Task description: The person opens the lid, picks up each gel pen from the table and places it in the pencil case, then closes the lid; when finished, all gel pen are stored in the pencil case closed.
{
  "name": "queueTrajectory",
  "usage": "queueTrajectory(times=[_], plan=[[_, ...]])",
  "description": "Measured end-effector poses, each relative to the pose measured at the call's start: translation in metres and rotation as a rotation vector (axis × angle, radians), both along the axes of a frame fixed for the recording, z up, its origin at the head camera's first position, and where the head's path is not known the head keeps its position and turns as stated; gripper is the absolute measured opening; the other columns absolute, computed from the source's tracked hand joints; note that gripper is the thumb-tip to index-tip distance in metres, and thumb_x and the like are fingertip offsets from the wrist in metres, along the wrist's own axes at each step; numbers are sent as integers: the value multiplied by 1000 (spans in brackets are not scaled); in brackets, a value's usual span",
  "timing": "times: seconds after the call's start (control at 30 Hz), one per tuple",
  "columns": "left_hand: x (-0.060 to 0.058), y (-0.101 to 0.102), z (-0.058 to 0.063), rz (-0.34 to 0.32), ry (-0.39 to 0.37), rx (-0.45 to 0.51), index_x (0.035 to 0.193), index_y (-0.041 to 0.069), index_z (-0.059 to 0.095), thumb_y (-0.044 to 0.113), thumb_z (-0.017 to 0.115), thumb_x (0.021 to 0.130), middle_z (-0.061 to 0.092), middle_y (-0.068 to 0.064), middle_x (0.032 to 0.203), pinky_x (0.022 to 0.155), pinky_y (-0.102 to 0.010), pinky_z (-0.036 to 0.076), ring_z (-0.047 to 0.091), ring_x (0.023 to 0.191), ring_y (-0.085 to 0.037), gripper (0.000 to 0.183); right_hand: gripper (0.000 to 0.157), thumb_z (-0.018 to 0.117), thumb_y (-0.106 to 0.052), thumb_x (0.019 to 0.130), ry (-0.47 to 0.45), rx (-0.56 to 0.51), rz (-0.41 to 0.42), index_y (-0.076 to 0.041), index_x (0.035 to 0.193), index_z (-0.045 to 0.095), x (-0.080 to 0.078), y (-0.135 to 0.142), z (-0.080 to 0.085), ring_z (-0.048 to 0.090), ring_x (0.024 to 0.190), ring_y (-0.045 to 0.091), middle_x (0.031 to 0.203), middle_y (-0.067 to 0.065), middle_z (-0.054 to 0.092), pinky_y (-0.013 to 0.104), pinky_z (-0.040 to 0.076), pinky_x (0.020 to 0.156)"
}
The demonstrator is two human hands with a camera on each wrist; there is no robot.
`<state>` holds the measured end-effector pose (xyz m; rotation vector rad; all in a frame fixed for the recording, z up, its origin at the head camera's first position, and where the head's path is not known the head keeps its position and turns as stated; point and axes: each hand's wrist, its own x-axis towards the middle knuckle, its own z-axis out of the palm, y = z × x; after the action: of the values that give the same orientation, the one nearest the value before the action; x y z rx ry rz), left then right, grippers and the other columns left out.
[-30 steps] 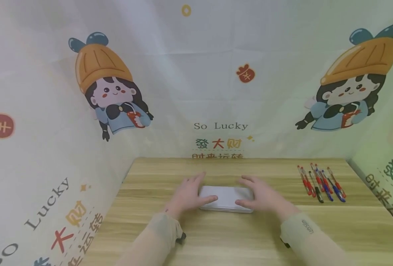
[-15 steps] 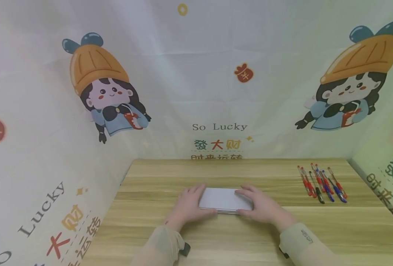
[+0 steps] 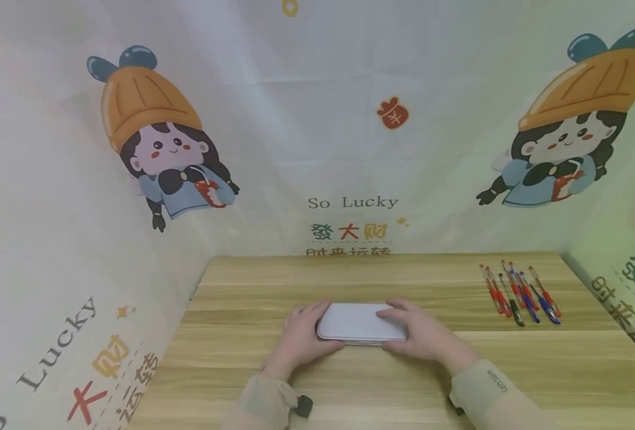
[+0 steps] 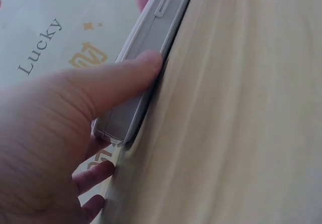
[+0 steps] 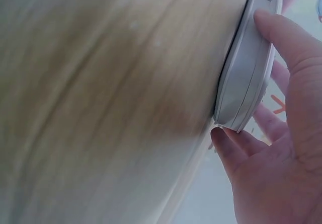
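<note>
left cartoon: a figure in an orange hat (image 3: 153, 98), printed on the pale cloth (image 3: 295, 137) behind the table (image 3: 371, 388).
left sleeve: beige (image 3: 266, 400), a small dark object (image 3: 303, 407) at its cuff.
left hand: my left hand (image 3: 302, 337) grasps the box by its left end, thumb against the near side.
box: the slim whitish box (image 3: 349, 321) lies flat on the table between my hands, long side towards me, a seam along its side.
right hand: my right hand (image 3: 423, 332) grasps the right end, thumb on the near side, one finger over the top.
pens: red, blue and black pens (image 3: 521, 295) lie bunched near the far right corner, well apart from my hands.
</note>
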<state>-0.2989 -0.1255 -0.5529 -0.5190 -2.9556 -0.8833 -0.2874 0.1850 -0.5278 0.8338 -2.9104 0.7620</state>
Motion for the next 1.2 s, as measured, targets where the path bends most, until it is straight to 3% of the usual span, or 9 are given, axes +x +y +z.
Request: queueTrajectory(times=[0.23,0.43,0.8,1.03,1.2], plan=[[0,-1,-4,14,3,51,164,15,52,50,97,79,57,-10,167,126,-72,34,50,150,-45,102,63,89,-40,92,-29,-4,-18,-17,148,71,-1,1,-1,57,146,52,165,22,54,69,51,120],[-1,0,-6,32,-6,88,163,16,53,48,99,78,58,-7,167,126,-69,33,50,150,-41,101,62,89,-39,91,2,7,-15,-16,146,72,-2,2,-1,59,143,52,163,23,56,68,53,117],[0,-1,-6,54,-16,94,162,15,54,46,100,77,61,-11,162,124,-68,35,52,149,-42,102,64,88,-41,91,-22,40,4,-17,148,71,-4,1,4,59,143,52,164,25,54,69,51,118],[-1,-2,-6,58,-22,102,163,16,53,46,101,75,64,-17,158,123,-68,34,53,149,-42,104,63,84,-43,95,-79,18,10,-18,151,68,-5,4,9,55,147,55,167,25,51,74,46,120],[-1,-3,-6,65,-35,110,163,17,52,46,102,73,62,-17,160,126,-69,34,51,151,-44,107,53,82,-44,98,-102,-36,-1,-21,145,73,-4,6,11,54,149,53,166,21,55,73,45,122]])
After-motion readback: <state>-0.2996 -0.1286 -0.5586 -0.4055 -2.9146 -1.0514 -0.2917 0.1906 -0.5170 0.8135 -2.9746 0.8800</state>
